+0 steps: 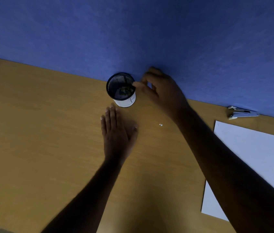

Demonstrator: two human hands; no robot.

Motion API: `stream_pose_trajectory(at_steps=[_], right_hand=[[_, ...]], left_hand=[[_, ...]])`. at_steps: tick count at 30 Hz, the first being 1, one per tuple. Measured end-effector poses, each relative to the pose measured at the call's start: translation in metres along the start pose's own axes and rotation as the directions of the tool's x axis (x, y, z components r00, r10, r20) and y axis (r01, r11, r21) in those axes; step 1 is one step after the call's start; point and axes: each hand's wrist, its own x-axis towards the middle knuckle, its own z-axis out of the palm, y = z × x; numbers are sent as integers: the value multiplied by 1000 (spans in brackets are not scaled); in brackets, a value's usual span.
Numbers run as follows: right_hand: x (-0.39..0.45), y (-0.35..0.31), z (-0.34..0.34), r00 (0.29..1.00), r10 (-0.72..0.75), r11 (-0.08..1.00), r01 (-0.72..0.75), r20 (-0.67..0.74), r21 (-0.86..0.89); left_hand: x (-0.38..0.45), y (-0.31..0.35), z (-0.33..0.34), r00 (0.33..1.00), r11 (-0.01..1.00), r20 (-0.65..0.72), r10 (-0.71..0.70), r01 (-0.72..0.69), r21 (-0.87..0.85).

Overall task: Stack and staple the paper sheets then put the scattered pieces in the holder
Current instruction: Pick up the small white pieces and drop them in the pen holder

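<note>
Holder: a black mesh pen holder (120,89) with a white paper band round its lower part was seen upright on the wooden desk (32,132), right at the back edge where the blue wall (133,31) begins.
Holder contents: small dark, mixed-colour bits were glimpsed at the bottom; what they were could not be told.
Right hand: the right hand (159,91) was held at the holder's rim, thumb and forefinger brought together in a pinch just over the opening; whether anything was pinched between the fingertips could not be told.
Left hand: the left hand (118,130) was laid flat on the desk, palm down, fingers straight and close together, thumb spread to the side; its fingertips were just short of the holder's base, nothing gripped.
Scattered pieces: two tiny white specks (160,124) were spotted on the desk between the two forearms, apart from the holder.
Paper sheets: a white stack of paper (250,152) was seen lying flat to the right, partly crossed by the right forearm; no staple could be made out.
Stapler: a silver stapler (242,113) was found lying against the wall beyond the paper's far corner, well apart from both hands.
</note>
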Motion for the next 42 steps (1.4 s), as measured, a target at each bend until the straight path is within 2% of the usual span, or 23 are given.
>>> stream_pose_trajectory(at_steps=[4, 8, 13, 22, 25, 30, 33, 35, 39, 42], right_hand=[[-54, 33, -4, 978, 119, 993, -117, 174, -21], [-102, 65, -6, 904, 202, 978, -209, 377, -24], [-117, 74, -8, 872, 177, 975, -217, 457, 37], [-115, 75, 1, 874, 249, 960, -279, 418, 11], [-115, 74, 1, 886, 200, 979, -192, 419, -61], [-120, 68, 8, 915, 68, 966, 39, 398, -254], [-123, 68, 11, 913, 47, 947, 88, 406, -309], [-124, 69, 10, 924, 84, 958, 29, 373, -286], [-121, 64, -1, 915, 312, 946, -324, 255, 7], [-112, 53, -10, 911, 373, 898, -403, 179, 179]], left_hand=[[0, 1, -1, 1000, 1000, -8, 1, -1, -4], [-1, 2, -1, 1000, 1000, 6, 3, -2, -4], [-2, 2, -1, 1000, 1000, 7, 5, -5, 0], [-1, 0, 0, 1000, 1000, 1, 10, -10, 7], [-1, -1, -1, 1000, 1000, 6, 13, -13, 11], [-2, -1, -3, 1000, 1000, 10, 14, -14, 0], [-3, 0, -3, 1000, 1000, 9, 15, -15, -2], [-2, 1, -3, 1000, 1000, 11, 17, -17, -1], [-2, 1, -1, 1000, 1000, 11, 3, -3, 7], [-2, 0, 0, 1000, 1000, 6, 9, -9, 10]])
